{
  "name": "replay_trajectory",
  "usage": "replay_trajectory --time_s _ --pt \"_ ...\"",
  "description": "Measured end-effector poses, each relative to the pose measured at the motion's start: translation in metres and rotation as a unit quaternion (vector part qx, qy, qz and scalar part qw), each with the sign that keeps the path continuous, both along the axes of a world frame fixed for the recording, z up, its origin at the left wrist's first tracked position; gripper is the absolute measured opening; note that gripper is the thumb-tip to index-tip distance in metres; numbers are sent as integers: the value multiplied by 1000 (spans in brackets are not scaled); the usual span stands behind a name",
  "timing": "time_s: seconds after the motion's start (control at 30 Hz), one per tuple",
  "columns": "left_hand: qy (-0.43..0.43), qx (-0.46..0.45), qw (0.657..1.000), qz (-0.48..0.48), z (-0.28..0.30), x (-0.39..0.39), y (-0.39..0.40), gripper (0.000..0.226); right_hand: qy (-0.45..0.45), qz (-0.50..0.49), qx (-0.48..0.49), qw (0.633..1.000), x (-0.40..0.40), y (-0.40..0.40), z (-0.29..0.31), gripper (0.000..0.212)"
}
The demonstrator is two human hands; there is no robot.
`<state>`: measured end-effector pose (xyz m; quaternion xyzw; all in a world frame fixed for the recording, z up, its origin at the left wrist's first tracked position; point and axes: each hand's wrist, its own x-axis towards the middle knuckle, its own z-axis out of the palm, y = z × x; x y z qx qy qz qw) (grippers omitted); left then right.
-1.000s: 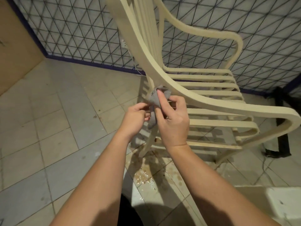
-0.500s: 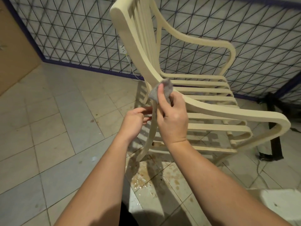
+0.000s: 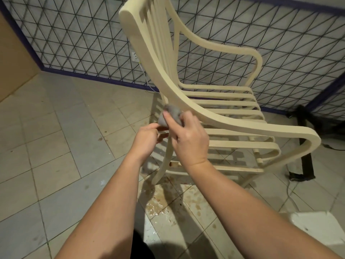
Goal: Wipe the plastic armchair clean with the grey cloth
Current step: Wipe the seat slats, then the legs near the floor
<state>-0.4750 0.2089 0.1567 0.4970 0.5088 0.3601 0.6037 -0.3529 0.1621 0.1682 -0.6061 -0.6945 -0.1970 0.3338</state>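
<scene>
Armchair (image 3: 220,120): cream moulded plastic, matt, smooth, with dull grime on the lower slats. Cloth (image 3: 172,114): grey, soft woven fabric, matt, bunched. Floor (image 3: 56,139): pale glazed tiles, slight sheen, with brown stains and wet patches under the chair. Wall (image 3: 84,40): light smooth panels with a dark triangular line pattern, above a dark blue skirting strip (image 3: 97,76).

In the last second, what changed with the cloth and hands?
The right hand slid the grey cloth a little way up the armchair frame from the leg joint. The left hand stayed beside the rear leg. Both grips look unchanged.
</scene>
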Motion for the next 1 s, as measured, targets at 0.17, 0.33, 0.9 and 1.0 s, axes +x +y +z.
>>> replay_trajectory --time_s 0.17,0.33,0.9,1.0 --pt "77 19 997 -18 -6 -3 3 38 148 -50 -217 964 47 -62 -94 54" --pt "133 61 987 -60 -6 1 -1 29 254 -85 -283 921 83 -93 -131 45" --pt "260 107 959 -35 -14 14 5 23 265 -92 -246 928 108 -37 -136 32" --pt "256 115 959 -33 -14 14 5 22 171 -2 -307 936 96 -35 -156 40"
